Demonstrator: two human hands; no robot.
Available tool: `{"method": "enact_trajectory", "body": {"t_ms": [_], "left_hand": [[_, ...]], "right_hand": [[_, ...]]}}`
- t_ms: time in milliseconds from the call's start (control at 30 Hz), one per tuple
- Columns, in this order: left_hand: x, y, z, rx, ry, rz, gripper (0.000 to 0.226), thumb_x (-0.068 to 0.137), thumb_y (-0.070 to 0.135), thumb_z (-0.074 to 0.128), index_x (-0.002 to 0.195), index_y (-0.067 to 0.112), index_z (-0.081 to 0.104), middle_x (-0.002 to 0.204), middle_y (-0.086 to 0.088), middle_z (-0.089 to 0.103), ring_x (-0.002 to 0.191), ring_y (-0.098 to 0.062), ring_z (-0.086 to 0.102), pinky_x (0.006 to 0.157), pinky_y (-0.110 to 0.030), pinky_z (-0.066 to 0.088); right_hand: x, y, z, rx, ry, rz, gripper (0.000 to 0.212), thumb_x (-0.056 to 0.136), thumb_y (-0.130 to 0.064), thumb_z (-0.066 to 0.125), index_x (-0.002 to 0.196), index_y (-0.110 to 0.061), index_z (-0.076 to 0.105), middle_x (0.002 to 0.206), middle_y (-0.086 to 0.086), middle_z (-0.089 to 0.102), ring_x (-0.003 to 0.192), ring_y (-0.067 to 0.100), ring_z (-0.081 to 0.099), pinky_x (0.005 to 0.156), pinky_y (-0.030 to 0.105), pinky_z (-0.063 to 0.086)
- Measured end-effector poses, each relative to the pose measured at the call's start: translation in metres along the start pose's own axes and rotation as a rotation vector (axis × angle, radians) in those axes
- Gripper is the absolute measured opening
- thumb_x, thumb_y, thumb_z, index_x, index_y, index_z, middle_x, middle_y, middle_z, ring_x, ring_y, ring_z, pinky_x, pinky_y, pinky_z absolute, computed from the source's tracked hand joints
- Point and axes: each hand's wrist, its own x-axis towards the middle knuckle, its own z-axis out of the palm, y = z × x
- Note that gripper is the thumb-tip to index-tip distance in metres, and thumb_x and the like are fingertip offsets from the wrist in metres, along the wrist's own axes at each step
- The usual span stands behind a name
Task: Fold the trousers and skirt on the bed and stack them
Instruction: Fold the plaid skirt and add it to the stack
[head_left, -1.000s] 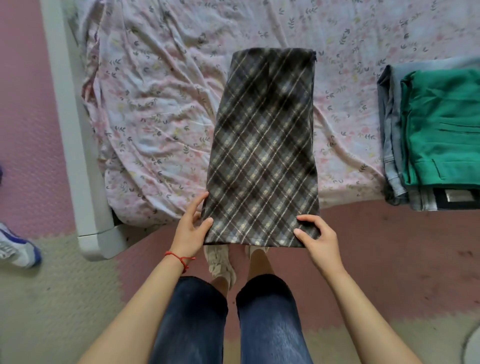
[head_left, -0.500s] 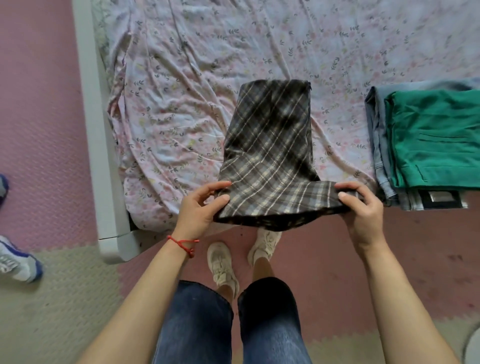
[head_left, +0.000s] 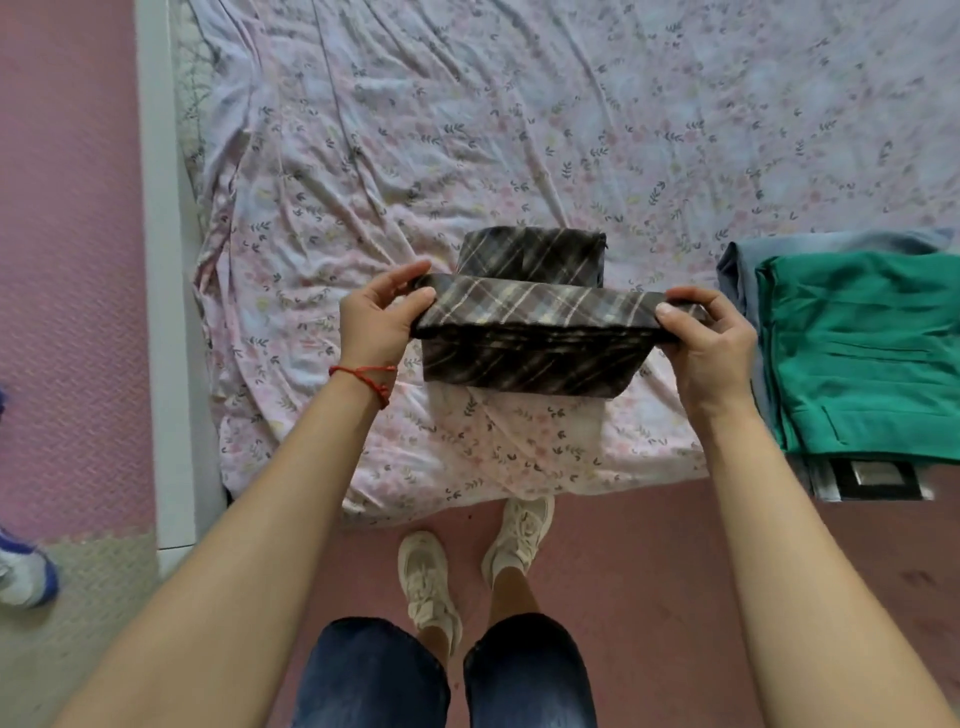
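The fingers (head_left: 410, 275) of the left hand (head_left: 376, 322) are curled over one end of a doubled edge of the plaid skirt (head_left: 535, 332), with the thumb pressed against the cloth from the near side; the fingers (head_left: 691, 296) of the right hand (head_left: 709, 348) are closed on the opposite end in the same pinch. The edge is held taut and raised between the two hands, while the skirt's far part is seen lying flat on the bed (head_left: 467, 130) at 12 o'clock from the hands, and a lower layer is draped beneath the grip toward 6 o'clock. A red string bracelet (head_left: 371, 376) is worn on the left wrist. The skirt is placed near the middle of the bed's near edge, on a wrinkled floral sheet. At 3 o'clock from the skirt, well apart from it, folded green trousers (head_left: 867, 353) are stacked on a folded pair of pale blue jeans (head_left: 737, 270), with a black-and-white item partly showing under the stack's near end. At 6 o'clock, the person's pale shoes (head_left: 519, 530) are planted on the pink floor mat (head_left: 649, 545). At 8 o'clock, a blue-and-white shoe (head_left: 23, 571) is cut off by the frame's left edge.
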Motion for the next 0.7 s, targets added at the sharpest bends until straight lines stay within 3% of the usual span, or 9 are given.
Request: {"method": "enact_trajectory", "body": {"t_ms": [67,133,200,267,333,400,500,567,700], "left_hand": [[0.015,-0.002,0.009,0.029,0.029,0.002,0.024,0.083,0.0,0.061,0.1,0.017,0.065,0.093,0.0,0.064,0.1,-0.023,0.058,0.089,-0.039,0.051],[0.026,-0.006,0.018,0.029,0.052,-0.027,0.025,0.086,0.003,0.058,0.11,0.01,0.061,0.091,0.001,0.062,0.097,-0.022,0.059,0.082,-0.036,0.055],[0.03,-0.006,0.027,-0.029,0.065,-0.079,0.033,0.09,0.008,0.055,0.122,0.007,0.053,0.091,0.001,0.058,0.091,-0.019,0.06,0.071,-0.028,0.057],[0.028,-0.007,0.034,-0.007,0.07,-0.058,0.044,0.092,0.013,0.053,0.134,0.012,0.04,0.099,-0.002,0.056,0.094,-0.017,0.059,0.075,-0.027,0.057],[0.023,-0.013,0.04,0.212,0.048,0.109,0.051,0.09,0.017,0.055,0.137,0.015,0.035,0.113,-0.004,0.054,0.106,-0.014,0.055,0.088,-0.024,0.051],[0.014,-0.024,0.046,0.513,-0.015,0.402,0.049,0.089,0.019,0.057,0.135,0.013,0.04,0.123,-0.007,0.053,0.116,-0.01,0.048,0.097,-0.02,0.042],[0.018,-0.05,0.057,0.992,-0.175,0.75,0.047,0.088,0.031,0.048,0.131,0.012,0.046,0.131,-0.01,0.053,0.125,-0.022,0.043,0.105,-0.04,0.035],[0.029,-0.062,0.063,1.33,-0.262,0.752,0.054,0.087,0.044,0.038,0.136,0.021,0.041,0.143,-0.007,0.042,0.135,-0.027,0.031,0.108,-0.054,0.023],[0.059,-0.069,0.071,1.631,-0.363,0.575,0.064,0.087,0.059,0.021,0.145,0.033,0.008,0.156,0.001,-0.003,0.143,-0.025,-0.007,0.111,-0.054,-0.008]], "right_hand": [[0.019,0.001,0.008,-0.045,0.021,0.006,0.017,0.082,0.003,0.061,0.083,-0.014,0.061,0.073,-0.001,0.056,0.064,0.01,0.058,0.061,0.023,0.05],[0.036,0.005,0.014,-0.061,0.031,0.038,0.016,0.084,-0.003,0.061,0.093,-0.015,0.059,0.078,-0.002,0.058,0.069,0.011,0.06,0.063,0.025,0.052],[0.048,0.011,0.016,-0.053,0.028,0.078,0.029,0.086,-0.008,0.062,0.111,-0.017,0.05,0.085,0.0,0.062,0.073,0.014,0.063,0.064,0.026,0.053],[0.053,0.018,0.015,-0.096,0.045,0.048,0.042,0.086,-0.012,0.063,0.121,-0.021,0.041,0.089,0.003,0.064,0.072,0.015,0.063,0.069,0.026,0.054],[0.05,0.026,0.016,-0.276,0.073,-0.083,0.045,0.085,-0.016,0.064,0.125,-0.021,0.043,0.096,0.004,0.063,0.079,0.014,0.061,0.075,0.025,0.052],[0.045,0.037,0.02,-0.553,0.045,-0.304,0.044,0.084,-0.019,0.063,0.126,-0.016,0.048,0.108,0.006,0.062,0.091,0.012,0.058,0.08,0.022,0.047],[0.047,0.062,0.032,-0.942,-0.153,-0.732,0.042,0.087,-0.021,0.055,0.127,-0.01,0.051,0.127,0.01,0.055,0.117,0.021,0.05,0.098,0.033,0.04],[0.055,0.081,0.042,-1.171,-0.303,-0.872,0.045,0.089,-0.027,0.049,0.132,-0.013,0.047,0.14,0.01,0.046,0.131,0.026,0.04,0.107,0.04,0.029],[0.078,0.103,0.05,-1.434,-0.387,-0.803,0.054,0.091,-0.04,0.036,0.142,-0.021,0.032,0.151,0.004,0.03,0.14,0.025,0.025,0.112,0.043,0.011]]}}
